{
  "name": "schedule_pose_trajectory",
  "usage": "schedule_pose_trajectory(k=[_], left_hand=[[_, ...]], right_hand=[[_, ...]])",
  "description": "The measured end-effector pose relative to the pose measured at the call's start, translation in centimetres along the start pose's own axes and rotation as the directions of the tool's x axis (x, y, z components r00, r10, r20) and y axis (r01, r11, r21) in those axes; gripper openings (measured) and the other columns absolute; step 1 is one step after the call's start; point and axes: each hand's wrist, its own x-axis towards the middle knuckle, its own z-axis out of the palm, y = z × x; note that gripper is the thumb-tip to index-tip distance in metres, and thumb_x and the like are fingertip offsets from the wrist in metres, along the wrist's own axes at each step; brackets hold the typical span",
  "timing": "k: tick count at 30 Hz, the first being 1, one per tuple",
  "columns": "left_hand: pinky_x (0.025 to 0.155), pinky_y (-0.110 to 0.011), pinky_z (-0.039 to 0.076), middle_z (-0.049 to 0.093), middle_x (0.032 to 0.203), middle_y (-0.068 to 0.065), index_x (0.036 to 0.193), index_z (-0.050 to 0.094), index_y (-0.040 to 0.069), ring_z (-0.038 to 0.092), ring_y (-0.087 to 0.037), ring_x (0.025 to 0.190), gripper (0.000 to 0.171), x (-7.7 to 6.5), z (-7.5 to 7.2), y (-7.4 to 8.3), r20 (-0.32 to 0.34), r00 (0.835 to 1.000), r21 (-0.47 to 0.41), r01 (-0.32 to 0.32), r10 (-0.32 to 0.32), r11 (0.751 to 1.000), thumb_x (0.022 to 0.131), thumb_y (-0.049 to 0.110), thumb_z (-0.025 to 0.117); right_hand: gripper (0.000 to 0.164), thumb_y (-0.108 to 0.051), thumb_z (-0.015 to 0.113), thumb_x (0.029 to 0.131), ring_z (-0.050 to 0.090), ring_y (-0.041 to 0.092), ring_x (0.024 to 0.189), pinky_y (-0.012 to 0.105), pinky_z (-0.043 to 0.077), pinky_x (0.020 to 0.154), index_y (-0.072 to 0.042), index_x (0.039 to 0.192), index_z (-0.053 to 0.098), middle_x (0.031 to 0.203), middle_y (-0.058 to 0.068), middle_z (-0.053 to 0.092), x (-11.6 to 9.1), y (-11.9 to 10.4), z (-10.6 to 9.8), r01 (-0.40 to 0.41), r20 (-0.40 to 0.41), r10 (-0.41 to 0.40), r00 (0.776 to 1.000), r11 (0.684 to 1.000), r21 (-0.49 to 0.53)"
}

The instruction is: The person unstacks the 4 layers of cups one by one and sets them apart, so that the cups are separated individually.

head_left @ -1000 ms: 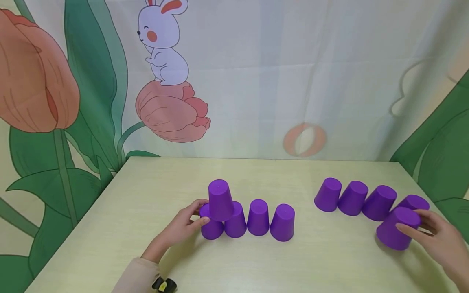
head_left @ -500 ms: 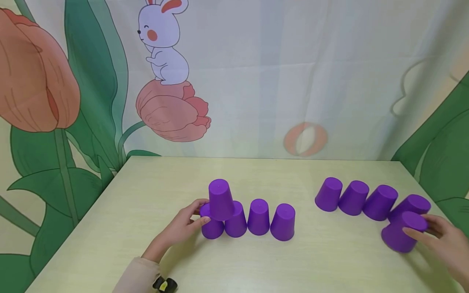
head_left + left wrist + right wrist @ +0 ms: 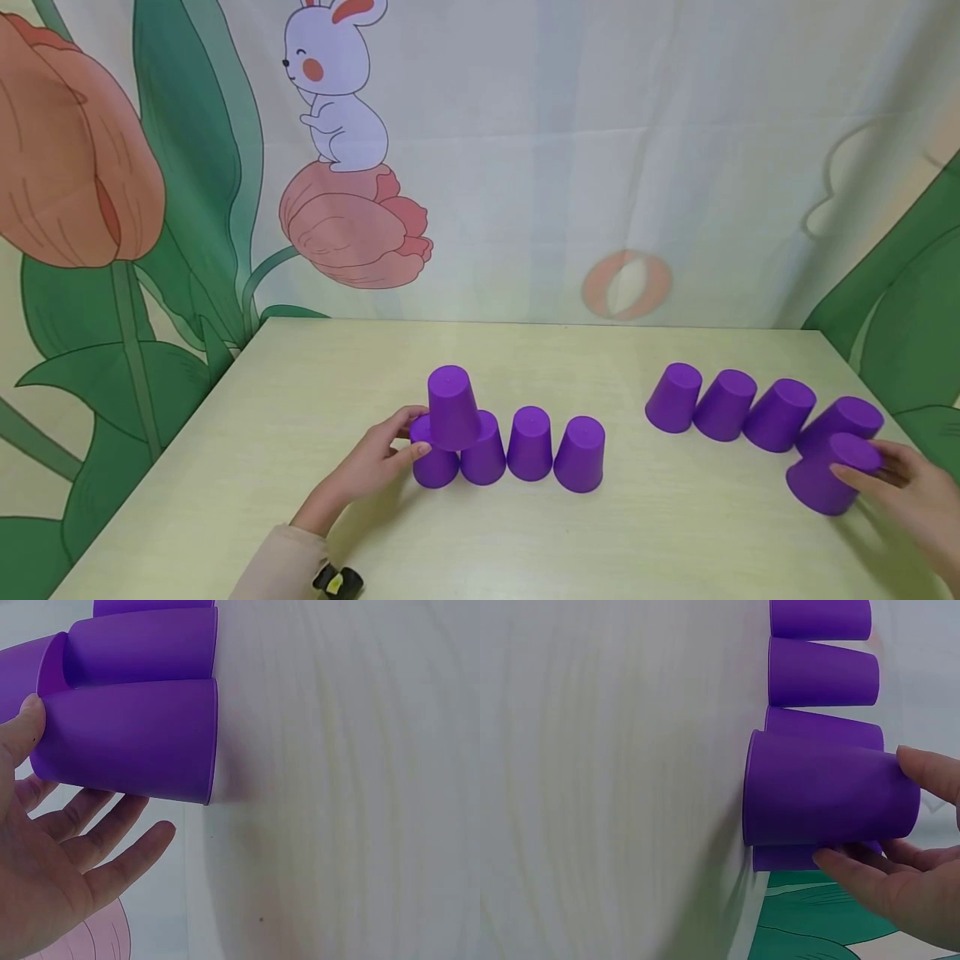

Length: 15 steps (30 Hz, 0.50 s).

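Note:
Upside-down purple plastic cups stand in two rows on the table. At the left row's end, my left hand (image 3: 378, 467) holds the leftmost cup (image 3: 435, 470) between thumb and fingers, near its top in the left wrist view. One upper cup (image 3: 453, 408) sits across that cup and its neighbour (image 3: 484, 458). On the right, my right hand (image 3: 911, 492) grips a purple cup (image 3: 829, 787), thumb on one side and fingers on the other. This cup is upside down, in front of the right row's last cup (image 3: 842, 423), partly hiding it.
Two more cups (image 3: 529, 446) continue the left row. Several cups (image 3: 673, 400) form the right row, running toward the right table edge. A pale wood-look table (image 3: 525, 542) lies under everything, with a printed curtain (image 3: 510, 167) behind it.
My right hand has moved the cup it grips a little to the right and slightly nearer me. My left hand and the left row stay as they were.

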Motion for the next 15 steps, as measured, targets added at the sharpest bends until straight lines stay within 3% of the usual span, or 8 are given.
schedule_pose_trajectory(k=[4,5,7,8,10,12,14,15], left_hand=[[0.077,-0.039,0.045,0.057,0.111,-0.007,0.129,0.043,0.011,0.053,-0.026,0.102,0.04,0.0,0.0,0.0,-0.001,1.0,-0.004,0.001,-0.001,1.0,0.092,0.022,0.055],[0.077,-0.039,0.045,0.057,0.111,-0.007,0.129,0.043,0.011,0.053,-0.026,0.102,0.04,0.0,0.0,0.0,-0.002,1.0,-0.005,0.003,-0.003,1.0,0.092,0.021,0.055],[0.077,-0.04,0.046,0.058,0.111,-0.007,0.128,0.043,0.011,0.054,-0.026,0.101,0.04,0.0,0.0,0.0,-0.004,1.0,-0.003,0.004,-0.004,1.0,0.092,0.021,0.056],[0.077,-0.041,0.046,0.058,0.111,-0.007,0.128,0.043,0.011,0.054,-0.027,0.101,0.04,0.0,0.0,0.0,-0.004,1.0,-0.003,0.008,-0.008,1.0,0.092,0.021,0.056],[0.077,-0.042,0.046,0.058,0.11,-0.007,0.128,0.044,0.012,0.053,-0.027,0.102,0.04,0.0,0.1,0.1,-0.003,1.0,-0.005,0.019,-0.019,1.0,0.091,0.021,0.056],[0.078,-0.043,0.046,0.057,0.11,-0.007,0.128,0.044,0.012,0.053,-0.027,0.102,0.039,0.0,0.1,0.1,-0.003,1.0,-0.007,0.026,-0.026,1.0,0.092,0.021,0.055],[0.078,-0.043,0.045,0.057,0.11,-0.007,0.128,0.043,0.013,0.053,-0.027,0.102,0.039,0.0,0.1,0.2,-0.002,0.999,-0.008,0.032,-0.032,0.999,0.092,0.021,0.055],[0.078,-0.043,0.045,0.057,0.11,-0.007,0.128,0.044,0.012,0.053,-0.027,0.102,0.039,0.0,0.1,0.2,-0.003,1.0,-0.008,0.031,-0.031,0.999,0.092,0.021,0.055]], right_hand=[[0.08,-0.036,0.067,0.082,0.042,-0.003,0.107,0.009,0.039,0.077,-0.004,0.142,0.024,0.13,0.007,0.042,0.0,0.1,0.1,0.012,-0.078,-0.007,0.997,0.998,0.063],[0.077,-0.034,0.067,0.082,0.039,-0.008,0.104,0.003,0.036,0.074,-0.008,0.142,0.026,0.128,0.002,0.042,0.0,0.2,0.2,0.031,-0.116,-0.022,0.993,0.997,0.073],[0.074,-0.031,0.066,0.083,0.034,-0.005,0.114,0.0,0.029,0.08,-0.015,0.143,0.026,0.132,-0.004,0.038,-0.1,-0.3,0.2,0.056,-0.163,-0.037,0.986,0.992,0.11],[0.073,-0.03,0.065,0.084,0.03,-0.003,0.121,0.002,0.026,0.088,-0.016,0.143,0.025,0.136,-0.003,0.035,-0.3,-1.2,0.0,0.055,-0.17,-0.031,0.985,0.989,0.138],[0.07,-0.029,0.064,0.085,0.028,-0.004,0.122,0.003,0.023,0.091,-0.022,0.143,0.025,0.135,-0.008,0.033,-0.9,-2.9,-0.2,0.054,-0.198,-0.025,0.98,0.988,0.144],[0.069,-0.027,0.061,0.087,0.023,0.002,0.129,0.012,0.021,0.1,-0.019,0.144,0.023,0.141,-0.001,0.03,-2.1,-6.0,-0.5,0.047,-0.198,-0.014,0.98,0.985,0.164],[0.068,-0.025,0.059,0.089,0.02,0.006,0.132,0.013,0.019,0.101,-0.014,0.144,0.021,0.146,0.008,0.025,-3.6,-9.2,-0.8,0.038,-0.188,-0.004,0.982,0.984,0.176],[0.067,-0.024,0.059,0.089,0.022,0.002,0.13,0.008,0.021,0.098,-0.014,0.144,0.022,0.145,0.006,0.026,-4.2,-10.4,-0.8,0.05,-0.192,-0.016,0.981,0.984,0.172]])
